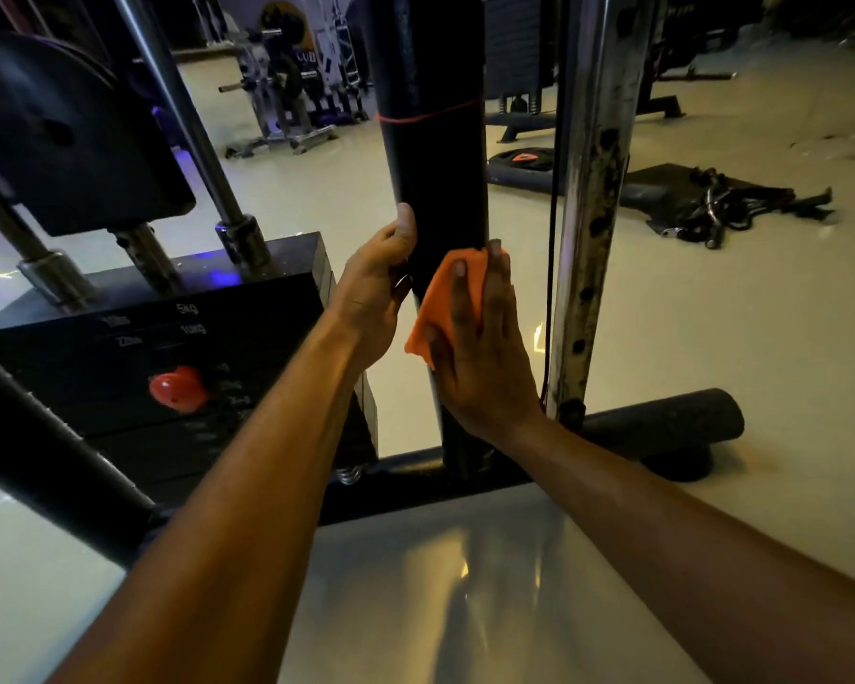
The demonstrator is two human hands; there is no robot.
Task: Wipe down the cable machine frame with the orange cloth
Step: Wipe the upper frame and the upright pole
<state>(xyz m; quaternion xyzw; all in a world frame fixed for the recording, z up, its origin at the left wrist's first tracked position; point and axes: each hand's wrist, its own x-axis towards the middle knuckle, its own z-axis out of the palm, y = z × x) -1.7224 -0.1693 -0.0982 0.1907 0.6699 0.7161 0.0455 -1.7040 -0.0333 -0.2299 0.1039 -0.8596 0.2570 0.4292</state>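
the wiping step is judged to be in hand. the orange cloth (445, 301) is pressed flat against the lower part of the black upright post (433, 165) of the cable machine frame by the right hand (480, 348), whose fingers (497, 288) are laid out straight and open over the cloth, not curled around it. the cloth is thus held by pressure against the post, not pinched. the post is gripped on its other side by the left hand (376, 288), with the thumb up along the post and the fingers wrapped behind it; how tightly they close cannot be told.

the next move is judged to call for the cloth to be slid along the post, up toward the thin red band (428, 116) or down toward the base bar (401, 478), with pressure kept even so the cloth is not dropped. the perforated chrome upright (591, 199) just to the right looks marked and is probably yet to be wiped.

counted: one orange cloth, two hands, one black post, one perforated chrome upright, one weight stack (169, 377) with one red selector pin (176, 387), and three chrome guide rods (188, 125) rising from the stack. loose handles are piled on the floor (712, 338) well apart to the right, too tangled to count.
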